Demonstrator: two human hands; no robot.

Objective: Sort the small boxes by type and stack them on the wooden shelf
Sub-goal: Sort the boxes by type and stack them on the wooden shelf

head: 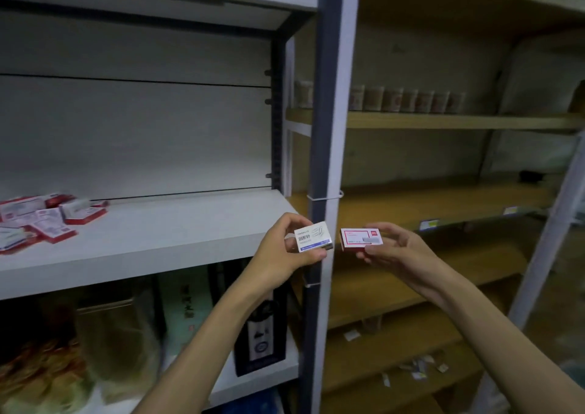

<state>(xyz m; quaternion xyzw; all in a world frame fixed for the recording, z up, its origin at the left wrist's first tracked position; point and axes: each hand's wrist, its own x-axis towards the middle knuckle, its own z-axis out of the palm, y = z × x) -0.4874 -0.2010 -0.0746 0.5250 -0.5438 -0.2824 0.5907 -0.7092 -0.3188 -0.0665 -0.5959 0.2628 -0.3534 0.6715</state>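
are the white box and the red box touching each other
Apart. The head view shows a strip of grey post between the white box, held by the left hand, and the red box.

We see our left hand [286, 246] pinching a white box with a blue stripe [313, 240] at the centre of the view, thumb below and fingers above. Just beside it at three o'clock, our right hand [392, 249] grips a red-and-white box [361, 239]. The two boxes are near but apart, both in front of the grey upright post [332, 97]. At nine o'clock a loose heap of red-and-white boxes [44, 220] lies on the white shelf [174, 239]. At two o'clock, the wooden shelf [443, 120] carries a row of cups [408, 100].
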